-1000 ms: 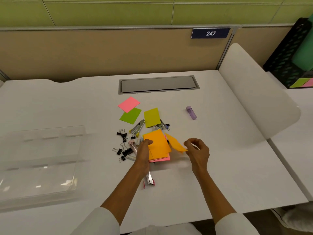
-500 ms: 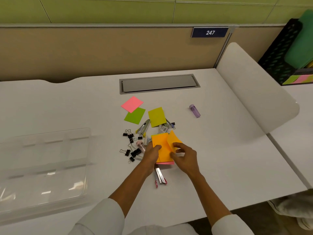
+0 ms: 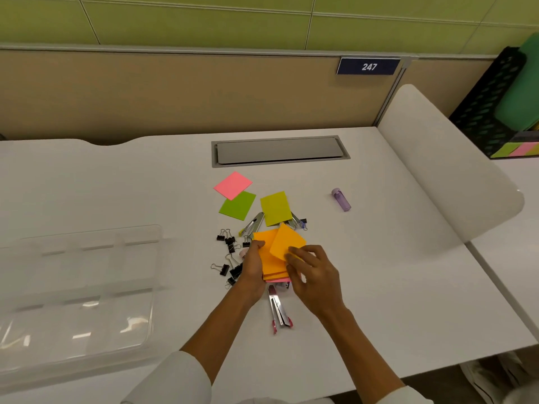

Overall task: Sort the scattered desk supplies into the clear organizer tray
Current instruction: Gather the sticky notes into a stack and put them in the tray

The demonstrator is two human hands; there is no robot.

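Sticky notes point(image 3: 269, 255), an orange stack with pink sheets at the bottom, are being squared up above the tabletop point(image 3: 364, 272), just right of a scatter of black binder clips point(image 3: 230, 259). The left hand point(image 3: 253, 271) clamps the stack's left edge, thumb on top. The right hand point(image 3: 313, 275) pinches a loose orange note point(image 3: 287, 242) between thumb and fingers and lays it, turned at an angle, on the stack.

To do this step well, the loose note should probably be turned until its edges match the stack's before it is pressed flat; the left hand's grip looks best kept firm at the edge so the sheets beneath do not fan out. A crooked sheet could snag on a compartment wall.

A pink stapler point(image 3: 279, 312) lies just below the stack, nearest the person. Above the stack lie a yellow-green note point(image 3: 275, 207), a green note point(image 3: 237, 205) and a pink note point(image 3: 232, 185), with another stapler point(image 3: 253, 225) and more clips close by. A purple tube point(image 3: 341, 199) sits well to the right of the stack. The clear tray point(image 3: 73, 290) waits well to its left, nothing visible in its compartments; most of the sorting seems yet to be done.
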